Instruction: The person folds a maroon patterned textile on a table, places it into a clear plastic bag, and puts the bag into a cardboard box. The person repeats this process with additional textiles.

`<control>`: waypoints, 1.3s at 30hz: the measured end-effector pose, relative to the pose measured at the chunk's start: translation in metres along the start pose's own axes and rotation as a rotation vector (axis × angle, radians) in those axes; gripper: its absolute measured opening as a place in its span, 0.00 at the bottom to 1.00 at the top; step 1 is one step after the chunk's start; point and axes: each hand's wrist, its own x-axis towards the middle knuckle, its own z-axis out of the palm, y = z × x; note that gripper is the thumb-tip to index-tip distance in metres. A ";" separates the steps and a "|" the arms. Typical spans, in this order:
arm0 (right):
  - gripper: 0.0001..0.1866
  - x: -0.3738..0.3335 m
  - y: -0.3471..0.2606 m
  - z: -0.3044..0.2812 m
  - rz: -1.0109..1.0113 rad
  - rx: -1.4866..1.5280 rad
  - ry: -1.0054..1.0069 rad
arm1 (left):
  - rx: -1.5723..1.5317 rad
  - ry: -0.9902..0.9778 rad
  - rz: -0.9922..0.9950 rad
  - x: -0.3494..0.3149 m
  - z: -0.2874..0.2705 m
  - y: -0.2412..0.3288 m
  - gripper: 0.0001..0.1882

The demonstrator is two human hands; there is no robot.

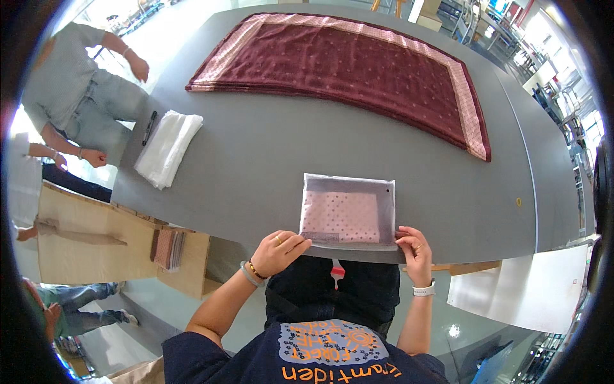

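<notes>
A frosted plastic bag [388,211] lies flat at the table's near edge. Inside it is a folded pink dotted cloth [342,214], which fills the middle and left and leaves a bare strip along the right side. My left hand [279,254] has its fingers closed on the bag's near left corner. At the near right corner my right hand [416,253] pinches the bag's edge between thumb and fingers. The bag's near edge runs between both hands, close to my body.
A large folded maroon cloth [339,64] with a pink border covers the far part of the grey table [256,153]. White plastic bags [167,150] and a black marker [149,127] lie at left. Other people [96,89] stand beyond the left edge. A small yellow ring [519,202] lies right.
</notes>
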 end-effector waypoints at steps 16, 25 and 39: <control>0.38 0.069 -0.039 0.106 -0.330 -0.721 -0.336 | -0.045 -0.115 -0.034 -0.023 0.001 0.006 0.16; 0.34 0.076 -0.042 0.102 -0.248 -0.770 -0.141 | 0.156 -0.211 -0.518 0.091 0.027 0.024 0.31; 0.36 0.075 -0.019 0.109 -0.205 -0.873 -0.178 | 0.112 -0.247 -0.545 0.092 0.082 0.018 0.35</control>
